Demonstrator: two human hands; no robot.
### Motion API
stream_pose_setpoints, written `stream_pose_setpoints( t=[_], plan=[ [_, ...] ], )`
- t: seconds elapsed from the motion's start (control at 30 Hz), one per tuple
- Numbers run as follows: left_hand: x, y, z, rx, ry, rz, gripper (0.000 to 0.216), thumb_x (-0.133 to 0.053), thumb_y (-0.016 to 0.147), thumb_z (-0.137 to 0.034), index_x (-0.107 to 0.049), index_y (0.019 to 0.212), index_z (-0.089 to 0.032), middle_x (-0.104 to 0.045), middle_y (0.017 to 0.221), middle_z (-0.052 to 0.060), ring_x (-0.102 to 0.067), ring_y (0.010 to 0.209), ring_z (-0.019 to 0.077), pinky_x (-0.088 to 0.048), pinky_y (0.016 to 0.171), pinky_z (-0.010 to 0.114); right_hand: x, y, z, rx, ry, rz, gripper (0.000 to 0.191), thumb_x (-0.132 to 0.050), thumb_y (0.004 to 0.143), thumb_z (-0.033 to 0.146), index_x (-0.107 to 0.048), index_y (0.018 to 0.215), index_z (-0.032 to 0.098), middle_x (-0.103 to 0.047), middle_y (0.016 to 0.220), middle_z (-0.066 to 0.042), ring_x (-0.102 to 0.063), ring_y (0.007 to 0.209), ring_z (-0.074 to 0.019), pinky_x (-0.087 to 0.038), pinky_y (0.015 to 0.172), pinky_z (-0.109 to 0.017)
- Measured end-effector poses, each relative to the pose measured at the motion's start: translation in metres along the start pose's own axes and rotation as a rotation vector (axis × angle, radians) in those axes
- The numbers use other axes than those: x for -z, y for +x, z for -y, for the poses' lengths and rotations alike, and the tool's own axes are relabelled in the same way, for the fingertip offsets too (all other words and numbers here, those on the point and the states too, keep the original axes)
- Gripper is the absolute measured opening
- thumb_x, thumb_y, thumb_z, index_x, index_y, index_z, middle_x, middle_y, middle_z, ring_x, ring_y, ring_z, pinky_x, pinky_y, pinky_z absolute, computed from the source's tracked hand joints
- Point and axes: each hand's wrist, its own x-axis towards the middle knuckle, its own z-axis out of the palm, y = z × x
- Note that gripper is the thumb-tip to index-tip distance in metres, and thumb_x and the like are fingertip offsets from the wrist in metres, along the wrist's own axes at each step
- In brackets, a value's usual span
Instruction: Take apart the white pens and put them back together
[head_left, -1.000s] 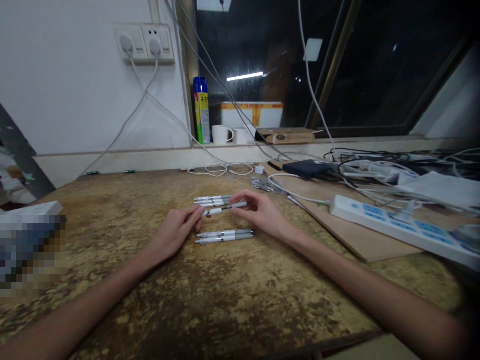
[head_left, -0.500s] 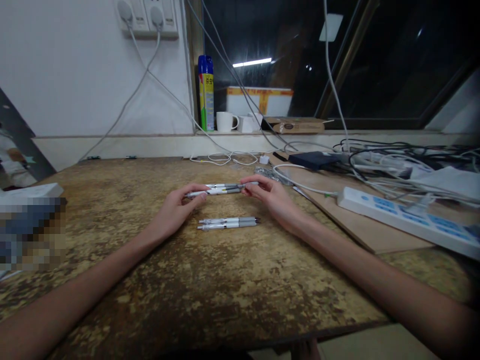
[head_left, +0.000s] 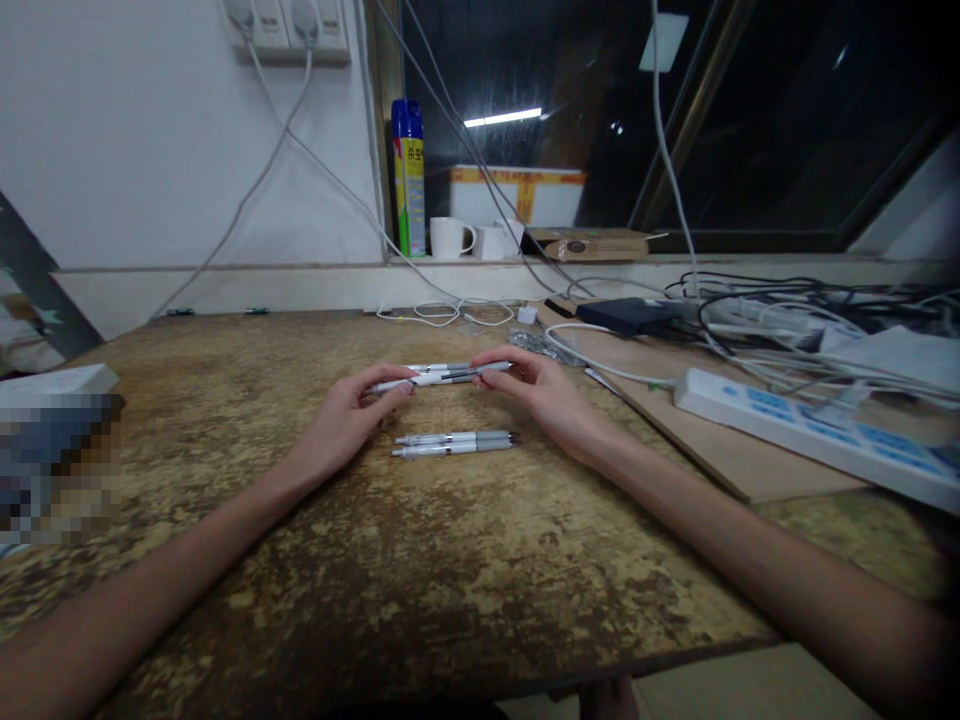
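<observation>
Left hand point(head_left: 356, 412): your fingers and thumb are clamped on a white pen barrel point(head_left: 427, 379), gripping its left end just above the table point(head_left: 420, 560).
Right hand point(head_left: 544, 395): your fingertips are pinched on a grey pen piece point(head_left: 498, 367); a thin dark rod point(head_left: 459, 375) runs from it toward the barrel. You have both hands near each other, palms facing inward; whether rod and barrel touch cannot be told.
Far pens point(head_left: 442, 367): lying just behind the barrel, partly hidden by it and by your fingers; count not determinable.
Near pens point(head_left: 454, 445): two, white with grey grips, side by side on the table in front of your hands, grips to your right.
Board point(head_left: 712, 450): brown, flat, to your right, a white power strip point(head_left: 810, 430) with blue sockets resting across it.
Shiny packet point(head_left: 536, 346): on the table just beyond your right hand; contents unclear.
Sill: spray can point(head_left: 409, 190) upright with blue cap, white mug point(head_left: 448, 238) beside it, handle to your right.
Table surface: brown and yellowish, visibly worn and patchy.
</observation>
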Motion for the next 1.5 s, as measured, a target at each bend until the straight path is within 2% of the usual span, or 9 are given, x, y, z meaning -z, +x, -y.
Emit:
stream_pose_setpoints(
  t=[0.2,0.37,0.57,0.7,0.97,1.23,1.5],
  plan=[
    [0.003,0.001,0.001,0.028,0.064,-0.031,0.037,-0.059,0.092,-0.045,-0.072,0.116,-0.02,-0.074,0.109,0.007,-0.064,0.091,0.0221,-0.049,0.081,0.032,0.012,0.006,-0.009,-0.019,0.034,-0.106,0.022,-0.068,0.084,0.034,-0.073,0.101,0.022,-0.074,0.094,-0.003,-0.067,0.092,-0.0189,-0.049,0.097,-0.038],
    [0.005,0.001,0.003,0.053,0.072,-0.043,0.041,-0.059,0.092,-0.048,-0.072,0.117,-0.019,-0.073,0.095,0.006,-0.061,0.077,0.0191,-0.046,0.069,0.029,0.015,0.008,-0.008,-0.029,0.083,-0.121,0.02,-0.068,0.083,0.033,-0.072,0.099,0.021,-0.073,0.092,-0.004,-0.068,0.093,-0.0192,-0.05,0.098,-0.038],
    [0.005,0.001,0.001,0.044,0.065,-0.058,0.04,-0.06,0.09,-0.049,-0.073,0.114,-0.019,-0.072,0.093,0.005,-0.059,0.074,0.0174,-0.044,0.064,0.026,0.017,0.009,-0.006,-0.054,0.157,-0.156,0.017,-0.07,0.08,0.029,-0.072,0.094,0.021,-0.072,0.089,-0.003,-0.068,0.09,-0.0177,-0.05,0.1,-0.037],
    [0.004,0.002,0.0,0.077,0.046,-0.044,0.041,-0.059,0.09,-0.049,-0.071,0.116,-0.019,-0.068,0.082,0.003,-0.054,0.064,0.015,-0.039,0.057,0.025,0.015,0.009,-0.003,-0.081,0.157,-0.161,0.015,-0.069,0.079,0.028,-0.072,0.091,0.02,-0.071,0.087,-0.003,-0.067,0.089,-0.0175,-0.05,0.099,-0.036],
    [0.006,0.002,0.0,0.074,0.038,-0.065,0.04,-0.061,0.089,-0.049,-0.071,0.114,-0.021,-0.067,0.084,0.003,-0.055,0.068,0.0154,-0.042,0.061,0.026,0.014,0.008,0.0,-0.091,0.199,-0.154,0.014,-0.071,0.078,0.028,-0.071,0.089,0.02,-0.07,0.088,-0.003,-0.067,0.088,-0.0163,-0.05,0.098,-0.035],
    [0.006,0.004,0.002,0.082,-0.008,-0.069,0.037,-0.06,0.09,-0.046,-0.07,0.114,-0.019,-0.063,0.078,0.002,-0.054,0.065,0.0142,-0.04,0.057,0.025,0.019,0.01,-0.003,-0.081,0.19,-0.186,0.013,-0.069,0.079,0.029,-0.07,0.089,0.021,-0.07,0.09,-0.004,-0.067,0.093,-0.0179,-0.05,0.1,-0.036],
    [0.007,0.004,0.0,0.068,-0.005,-0.065,0.038,-0.06,0.09,-0.047,-0.071,0.114,-0.019,-0.061,0.077,0.001,-0.053,0.065,0.0141,-0.041,0.059,0.025,0.022,0.011,-0.005,-0.065,0.163,-0.27,0.011,-0.068,0.077,0.03,-0.07,0.085,0.022,-0.071,0.089,-0.004,-0.067,0.094,-0.0192,-0.05,0.101,-0.038]
  ],
)
